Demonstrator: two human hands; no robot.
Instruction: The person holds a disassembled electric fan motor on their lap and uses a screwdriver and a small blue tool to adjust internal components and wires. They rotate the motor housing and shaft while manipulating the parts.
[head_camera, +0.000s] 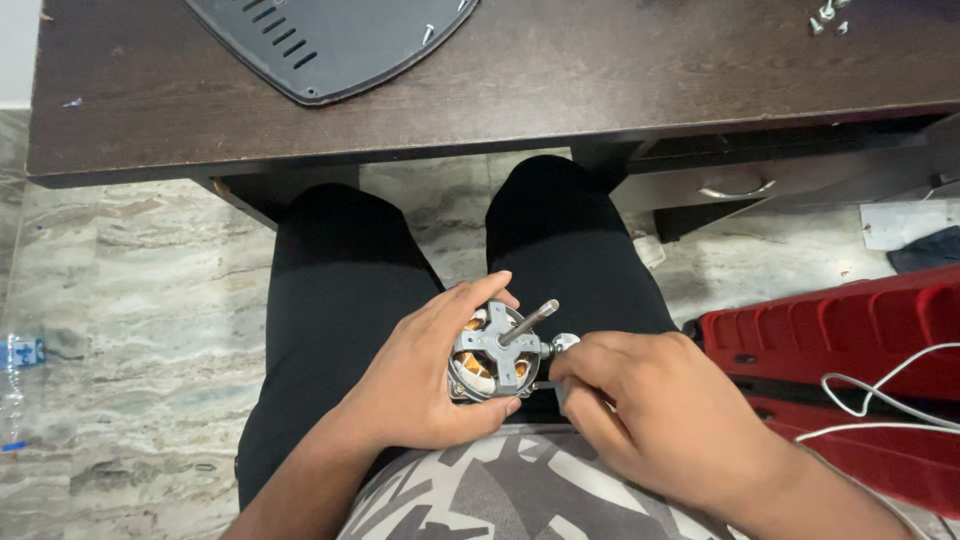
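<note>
Right hand hiding motor's side, grey cover cut off

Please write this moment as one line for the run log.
left hand: holds small electric motor over lap | right hand: fingertips at motor's right side | dark wooden table: black vented cover, loose screws

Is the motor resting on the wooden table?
No, the left hand holds the motor over the lap, below the table.
</note>
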